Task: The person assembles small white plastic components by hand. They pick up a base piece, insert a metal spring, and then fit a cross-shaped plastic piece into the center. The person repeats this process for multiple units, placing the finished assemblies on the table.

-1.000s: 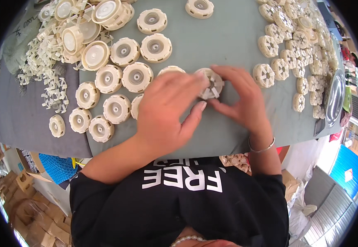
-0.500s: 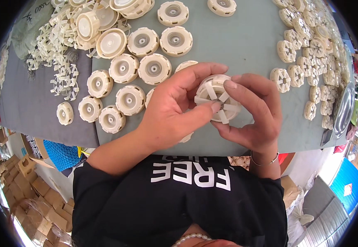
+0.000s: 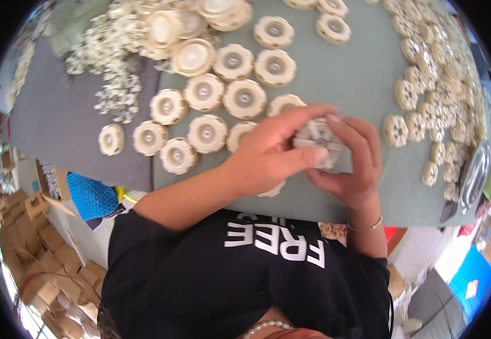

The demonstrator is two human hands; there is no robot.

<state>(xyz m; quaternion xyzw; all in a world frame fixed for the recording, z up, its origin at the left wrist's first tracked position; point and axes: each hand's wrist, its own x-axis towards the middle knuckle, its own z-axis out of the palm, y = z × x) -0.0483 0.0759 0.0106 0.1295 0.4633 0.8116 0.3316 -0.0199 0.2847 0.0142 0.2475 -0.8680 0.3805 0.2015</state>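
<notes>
Between both hands, above the table, is a round cream plastic cap [image 3: 317, 133] with a white spoked piece across its face. My left hand [image 3: 271, 155] is closed on its left side, with the thumb lying over the spokes near the centre. My right hand [image 3: 359, 150] grips the opposite side, fingers at the upper rim and thumb low. To the left of the hands, several similar round caps [image 3: 207, 134] lie face up with no spokes; some show a coil spring [image 3: 244, 98] inside. My left hand and forearm partly hide some of them.
A pile of loose white spoked pieces [image 3: 115, 45] lies at the far left, beside stacked caps [image 3: 193, 56]. Many spoked caps [image 3: 406, 95] crowd the right side. A blue mesh bag [image 3: 90, 196] and cardboard boxes [image 3: 59, 254] are beyond the table's near left edge.
The whole view has shifted, moving the table contents right and slightly down. Both hands still hold the cap; its spokes look turned, and my left thumb remains over them.
</notes>
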